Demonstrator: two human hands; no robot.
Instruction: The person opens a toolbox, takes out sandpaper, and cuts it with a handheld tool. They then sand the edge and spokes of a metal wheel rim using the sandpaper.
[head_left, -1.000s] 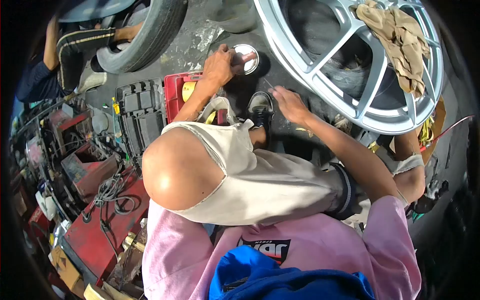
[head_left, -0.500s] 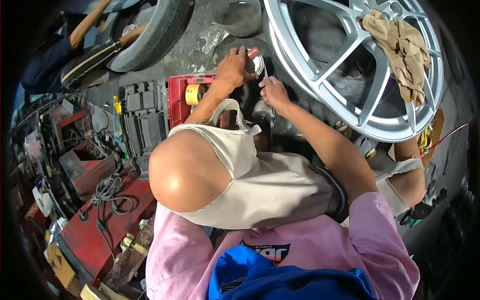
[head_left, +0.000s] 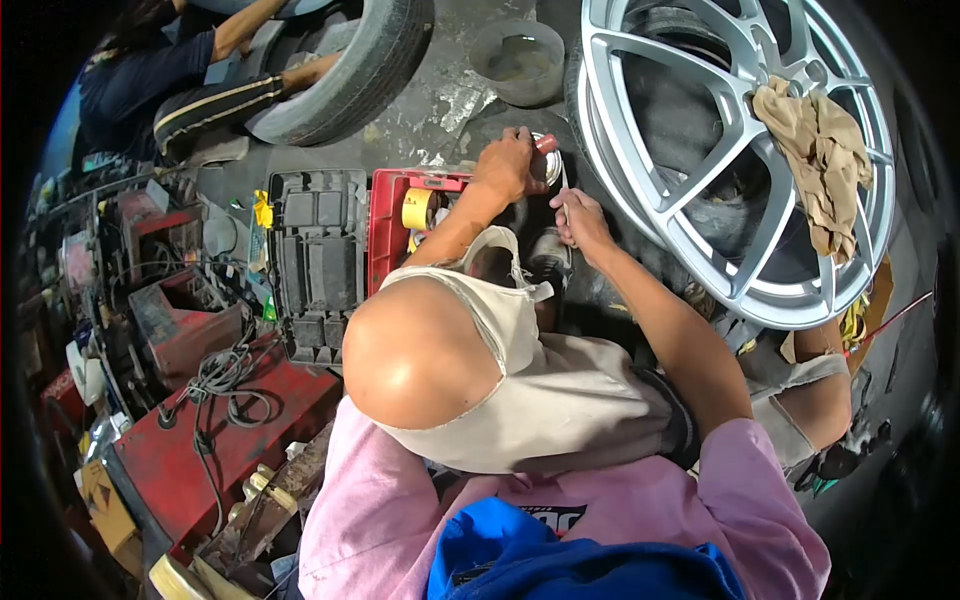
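Beside a silver multi-spoke metal wheel rim draped with a crumpled tan cloth, a person's right hand pinches a thin, pale, flat tool, just beside a small, round, whitish tin on the dark floor. The left hand is at the tin's other side, near a reddish-brown cylindrical piece; whether its grip is closed cannot be told.

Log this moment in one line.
left hand: at tin, grip unclear | right hand: holding thin tool, far end near tin | wheel: brown cloth draped on it
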